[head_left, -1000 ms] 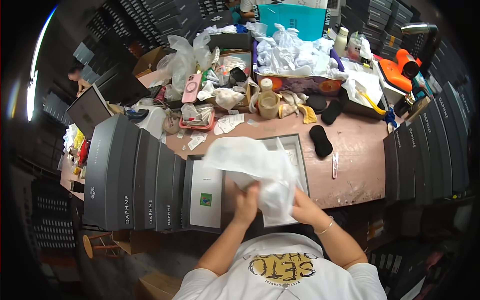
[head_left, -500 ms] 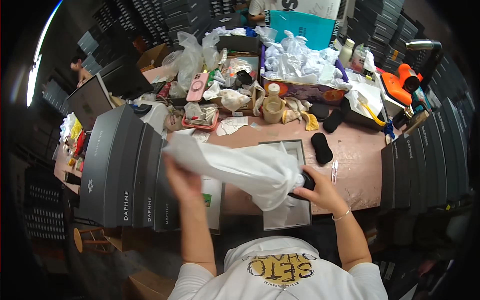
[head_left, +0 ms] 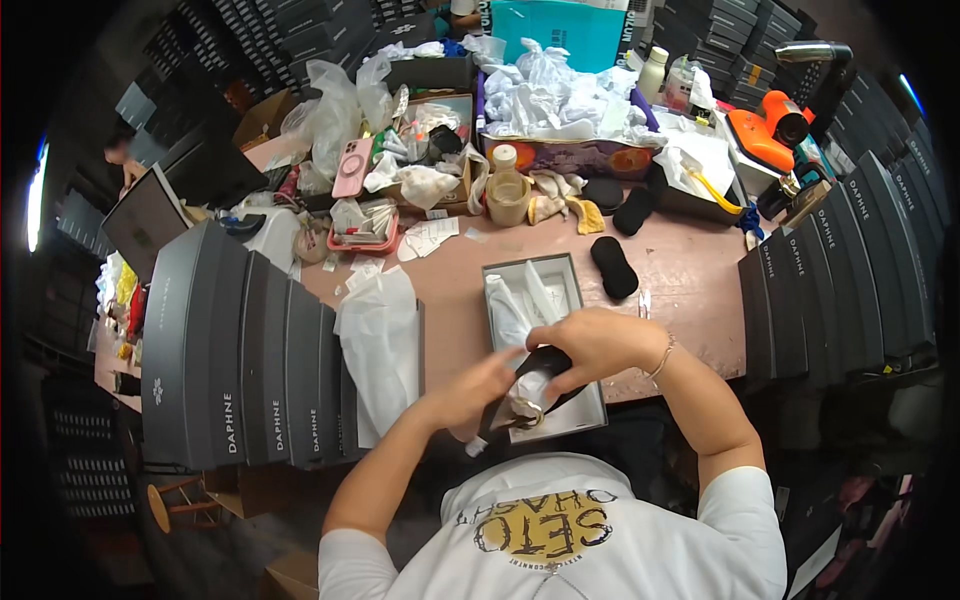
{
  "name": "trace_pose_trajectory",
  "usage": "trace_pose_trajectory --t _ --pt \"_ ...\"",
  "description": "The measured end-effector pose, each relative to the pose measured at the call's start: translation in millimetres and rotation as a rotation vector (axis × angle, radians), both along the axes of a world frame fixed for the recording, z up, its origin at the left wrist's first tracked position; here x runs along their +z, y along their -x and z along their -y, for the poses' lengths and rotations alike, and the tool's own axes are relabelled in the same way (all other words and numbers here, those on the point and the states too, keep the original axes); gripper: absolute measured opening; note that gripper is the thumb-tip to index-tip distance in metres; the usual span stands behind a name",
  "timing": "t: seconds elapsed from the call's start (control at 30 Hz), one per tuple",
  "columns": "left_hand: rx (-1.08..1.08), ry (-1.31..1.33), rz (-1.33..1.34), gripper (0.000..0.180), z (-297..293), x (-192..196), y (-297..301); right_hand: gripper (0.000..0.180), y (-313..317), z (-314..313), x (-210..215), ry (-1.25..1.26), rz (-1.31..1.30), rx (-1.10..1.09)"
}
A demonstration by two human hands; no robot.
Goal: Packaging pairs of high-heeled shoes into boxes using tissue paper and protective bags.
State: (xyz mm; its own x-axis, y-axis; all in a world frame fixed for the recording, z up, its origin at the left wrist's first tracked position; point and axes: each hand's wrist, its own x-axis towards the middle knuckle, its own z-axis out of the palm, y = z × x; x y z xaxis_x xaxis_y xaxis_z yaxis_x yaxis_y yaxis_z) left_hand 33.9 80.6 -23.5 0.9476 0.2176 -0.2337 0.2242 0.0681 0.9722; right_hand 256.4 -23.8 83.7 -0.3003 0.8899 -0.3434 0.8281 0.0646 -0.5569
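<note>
Over the near end of an open shoebox (head_left: 596, 398), a dark shoe (head_left: 548, 358) with a gold-coloured buckle is held between my two hands. White paper stuffing (head_left: 530, 386) shows in its opening. My right hand (head_left: 600, 345) grips it from the right and above, fingers curled over the edge. On the other side, my left hand (head_left: 468, 396) has its fingers against the shoe; they are slightly blurred. White tissue (head_left: 512, 322) lies inside the shoebox. Left of it, a large sheet of tissue paper (head_left: 378, 340) is spread over another box, most of which it hides.
Grey shoeboxes stand upright at left (head_left: 200, 350) and right (head_left: 825, 290). Black pads (head_left: 614, 268) lie beyond my right hand. Further back are a bottle (head_left: 507, 190), a pink phone (head_left: 352, 168), a purple box of crumpled paper (head_left: 570, 155) and an orange tool (head_left: 760, 140).
The tissue sheet has left my hands and now lies on the box at left. My left hand has moved right to the shoe, and the shoe has come nearer to me.
</note>
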Motion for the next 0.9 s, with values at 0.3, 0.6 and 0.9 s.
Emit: trace_pose_trajectory --t 0.3,0.6,0.9 --pt "0.265 1.097 0.088 0.079 77.6 -24.4 22.7 0.041 69.5 35.8 -67.4 -0.628 0.116 -0.204" --pt "0.55 0.79 0.163 0.079 80.0 -20.8 28.4 0.049 59.4 48.6 -87.9 -0.322 -0.699 -0.627" --pt "0.536 0.516 0.258 0.098 76.6 -15.7 18.1 0.056 85.2 20.8 -95.0 -0.478 -0.347 -0.306"
